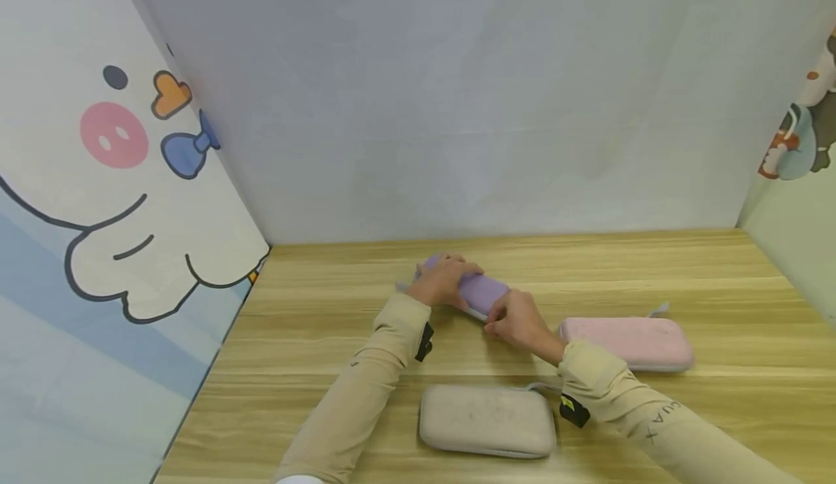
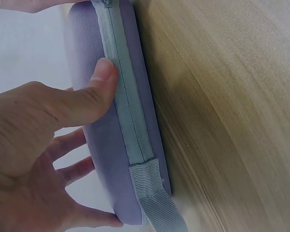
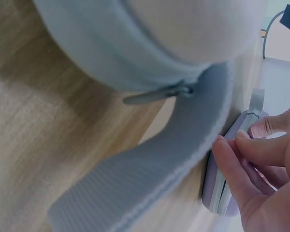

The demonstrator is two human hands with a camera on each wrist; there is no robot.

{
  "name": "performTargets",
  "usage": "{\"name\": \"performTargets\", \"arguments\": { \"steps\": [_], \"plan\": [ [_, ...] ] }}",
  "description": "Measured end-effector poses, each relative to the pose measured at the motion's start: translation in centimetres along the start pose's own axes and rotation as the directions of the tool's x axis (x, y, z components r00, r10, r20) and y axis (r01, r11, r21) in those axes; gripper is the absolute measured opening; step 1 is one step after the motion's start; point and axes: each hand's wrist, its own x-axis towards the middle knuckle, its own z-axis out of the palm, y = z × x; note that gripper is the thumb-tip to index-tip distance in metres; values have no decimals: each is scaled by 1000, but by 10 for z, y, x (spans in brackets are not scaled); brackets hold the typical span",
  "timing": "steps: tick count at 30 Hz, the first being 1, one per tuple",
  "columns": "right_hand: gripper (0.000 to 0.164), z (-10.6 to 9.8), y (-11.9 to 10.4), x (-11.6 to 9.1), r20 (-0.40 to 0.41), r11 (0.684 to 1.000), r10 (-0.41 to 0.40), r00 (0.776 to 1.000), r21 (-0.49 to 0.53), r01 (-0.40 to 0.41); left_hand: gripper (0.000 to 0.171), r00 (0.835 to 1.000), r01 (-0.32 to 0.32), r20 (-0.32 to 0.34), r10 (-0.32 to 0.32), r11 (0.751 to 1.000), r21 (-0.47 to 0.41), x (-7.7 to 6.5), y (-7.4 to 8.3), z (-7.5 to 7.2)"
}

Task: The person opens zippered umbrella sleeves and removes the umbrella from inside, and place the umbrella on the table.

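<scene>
So I've got the purple case (image 1: 485, 294) toward the table's (image 1: 274, 368) back, left hand (image 1: 443, 281) curled round it, right hand (image 1: 519, 321) pinching at its zipper (image 2: 127, 113). Visible stretch looks closed, can't tell the rest; I'd call it unfinished. Pink case (image 1: 627, 342) and beige case (image 1: 486, 419) lie unheld.

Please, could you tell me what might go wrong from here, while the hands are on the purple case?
The left hand has its thumb on the zipper of the purple case, which may hinder zipping. The right sleeve overlaps the pink case in the head view and could nudge it. The grey strap near the right wrist might snag.
</scene>
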Motion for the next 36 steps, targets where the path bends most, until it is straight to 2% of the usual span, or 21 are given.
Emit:
{"name": "performTargets", "arguments": {
  "steps": [5,12,18,24,30,33,36],
  "plan": [
    [13,0,-1,-1,-17,1000,-1,1000,-5,1,71,1000,3,-3,-3,1000,20,-2,1,0],
    [12,1,-1,0,-78,999,-9,997,-33,6,69,999,16,-38,-15,999,48,-6,3,0],
    [12,1,-2,1,-91,999,-2,996,-33,-1,69,998,34,-62,-30,997,62,-8,4,3],
    [13,1,-2,2,-103,999,-20,994,-41,16,69,998,56,-30,-55,996,71,-9,5,2],
    [12,2,3,3,-114,999,-16,993,-48,10,68,998,54,15,-55,993,104,-8,3,3],
    [11,2,4,3,-115,999,-9,993,-42,4,70,999,49,-13,-48,994,94,-7,-5,7],
    [9,2,5,4,-115,999,-9,993,-39,4,76,996,40,-76,-39,999,18,-9,-18,15]
  ]
}}
